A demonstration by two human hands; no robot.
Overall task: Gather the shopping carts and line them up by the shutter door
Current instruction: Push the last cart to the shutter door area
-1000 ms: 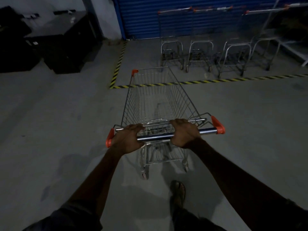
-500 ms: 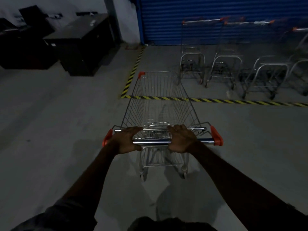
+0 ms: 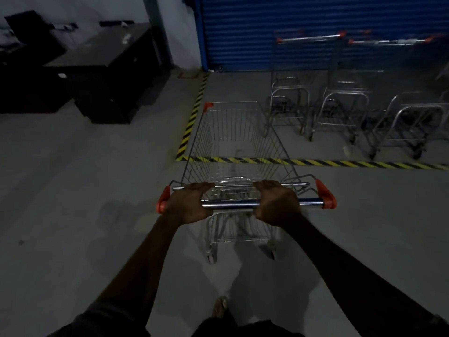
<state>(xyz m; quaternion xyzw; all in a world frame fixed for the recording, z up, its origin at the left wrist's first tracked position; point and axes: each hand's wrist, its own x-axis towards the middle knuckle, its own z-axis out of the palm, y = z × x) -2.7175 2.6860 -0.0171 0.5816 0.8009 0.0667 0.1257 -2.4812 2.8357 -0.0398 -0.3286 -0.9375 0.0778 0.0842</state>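
Cart [image 3: 233,142], centre frame: we grip its handle [image 3: 230,204] with left hand [image 3: 188,205] and right hand [image 3: 274,205]; risk: drifting right, we clip parked carts [image 3: 342,93]

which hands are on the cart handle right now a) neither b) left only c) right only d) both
D: the left hand and the right hand each grip the handle bar of the shopping cart, fingers curled over it.
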